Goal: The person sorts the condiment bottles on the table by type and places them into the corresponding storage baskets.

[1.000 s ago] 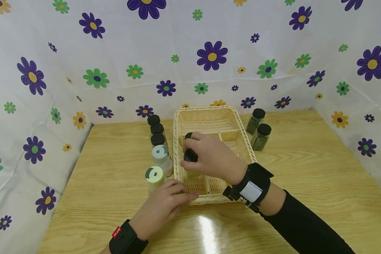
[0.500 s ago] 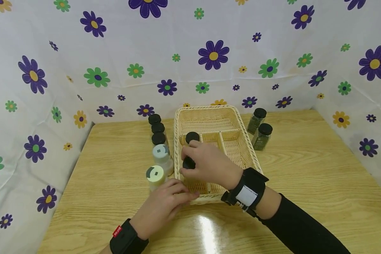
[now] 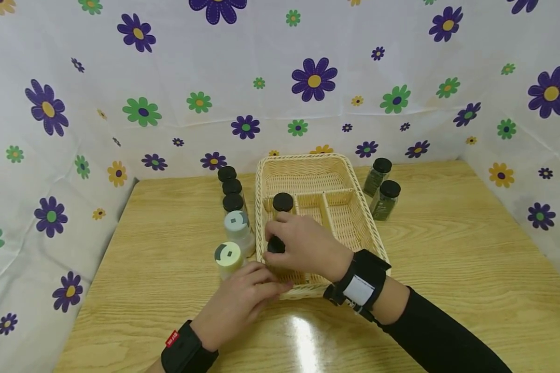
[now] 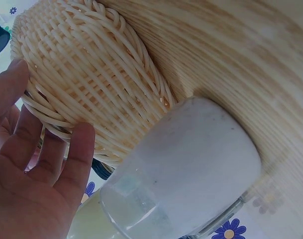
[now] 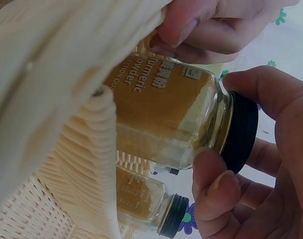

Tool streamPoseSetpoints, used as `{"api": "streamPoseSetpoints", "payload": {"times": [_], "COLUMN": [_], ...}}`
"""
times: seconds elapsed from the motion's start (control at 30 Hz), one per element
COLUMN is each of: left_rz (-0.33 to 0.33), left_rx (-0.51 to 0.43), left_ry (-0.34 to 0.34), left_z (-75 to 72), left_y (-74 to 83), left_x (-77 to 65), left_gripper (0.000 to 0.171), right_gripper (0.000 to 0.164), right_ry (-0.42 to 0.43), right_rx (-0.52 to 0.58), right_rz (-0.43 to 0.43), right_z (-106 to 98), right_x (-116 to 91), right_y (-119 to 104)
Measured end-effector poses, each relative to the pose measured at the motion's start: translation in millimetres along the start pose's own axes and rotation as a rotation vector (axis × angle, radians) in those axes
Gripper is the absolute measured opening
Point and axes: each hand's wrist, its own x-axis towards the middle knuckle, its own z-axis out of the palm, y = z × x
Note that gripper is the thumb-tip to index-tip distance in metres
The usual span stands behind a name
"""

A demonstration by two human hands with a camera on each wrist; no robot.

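My right hand [image 3: 308, 246] pinches a square glass jar of turmeric powder [image 5: 156, 114] by its neck and black lid. The jar is upright in the near part of the light wicker basket's [image 3: 317, 182] left compartment, its lower part hidden by the basket wall in the right wrist view. Just behind it, in the same compartment, is another black-lidded jar [image 3: 283, 202] of yellow-brown powder. My left hand [image 3: 240, 300] grips the basket's near left corner, with fingers over the woven rim. Beside that hand is a jar with a pale yellow lid [image 3: 228, 255].
Left of the basket, a row holds several jars: a white-lidded jar [image 3: 237, 224] and black-lidded jars [image 3: 233, 203] behind it. Two dark green jars [image 3: 385, 201] with black lids stand at the basket's right. A flowered cloth [image 3: 182, 62] rises behind the wooden table [image 3: 448, 233].
My right hand has lowered the turmeric jar and brought it nearer, toward the front of the left compartment. The lid of the jar behind has come into full view. My left hand has stayed put.
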Motion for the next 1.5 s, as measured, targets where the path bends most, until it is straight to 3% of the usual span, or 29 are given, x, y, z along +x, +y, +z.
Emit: {"api": "streamPoseSetpoints", "payload": {"times": [0.73,1.03,1.3,1.5], "left_rz": [-0.015,-0.015,0.017,-0.007], "left_rx": [0.01,0.012,0.005,0.006], "left_ry": [-0.021,-0.019,0.021,-0.004], "left_z": [-0.3,-0.8,1.0,0.7], "left_y": [0.7,0.6,1.2,1.2], "left_x": [2.8,2.3,1.6,2.0], "left_gripper": [0.04,0.043,0.048,0.052], "right_gripper": [0.025,0.042,0.047,0.049], "right_ry": [-0.05,-0.079,-0.016,0.041], "right_rx": [-0.013,-0.006,0.022,0.005], "right_rz": [0.052,0.079,0.11,0.147], "right_z": [2.8,-4.6,-18.6,-32.3], "right_x": [-0.7,-7.7,-27.4,-48.4], "right_y": [2.5,5.3,20.5,41.5]}}
